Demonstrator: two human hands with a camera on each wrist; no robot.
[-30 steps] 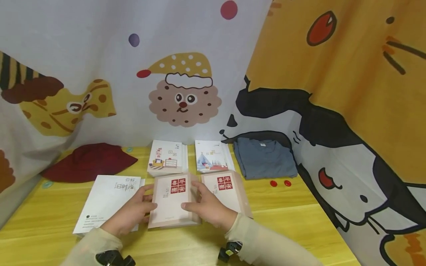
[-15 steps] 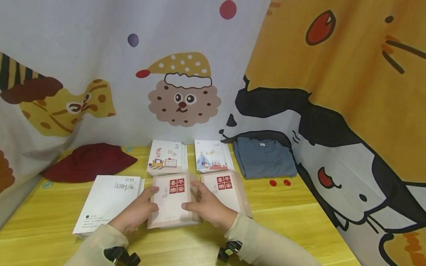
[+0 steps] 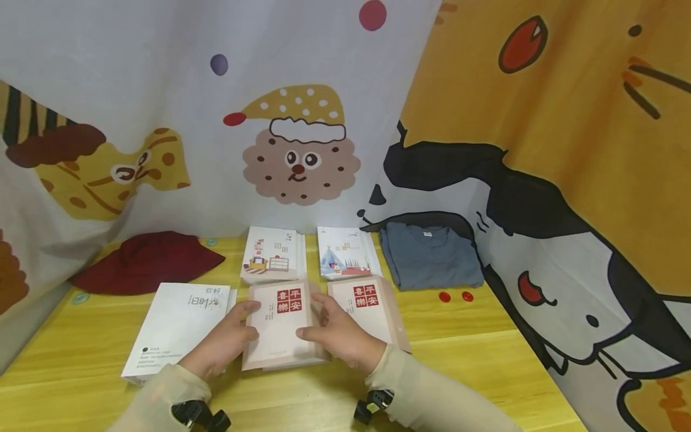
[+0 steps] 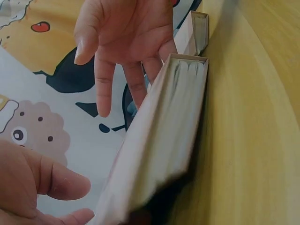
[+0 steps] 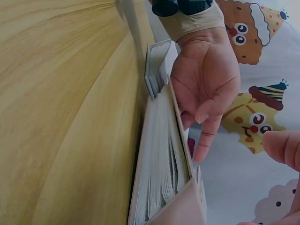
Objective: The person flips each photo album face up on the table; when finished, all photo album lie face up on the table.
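Observation:
A pale pink book [image 3: 283,336] with a red four-character block lies between my two hands. My left hand [image 3: 221,343] is at its left edge, thumb and index finger reaching over the cover. In the right wrist view that left hand [image 4: 44,187] shows a straight index finger, the other fingers partly hidden by the book [image 5: 161,173]. My right hand [image 3: 345,336] is at the right edge, its thumb over the cover. Seen from the left wrist, the right hand's fingers [image 4: 104,89] are straight and spread. Page edges of the book [image 4: 173,117] face the body, with dark shadow beneath.
A matching pink book [image 3: 372,318] lies right of it, a white book stack [image 3: 173,330] left. Two illustrated book stacks [image 3: 270,252] [image 3: 345,252] stand behind. A maroon hat [image 3: 151,264], folded grey-blue shirt [image 3: 429,255] and red discs [image 3: 445,297] lie on the wooden table [image 3: 475,372].
My left hand has shifted slightly up and right along the book's left edge, and its lower fingers no longer show there. The right hand and the book stay nearly in place.

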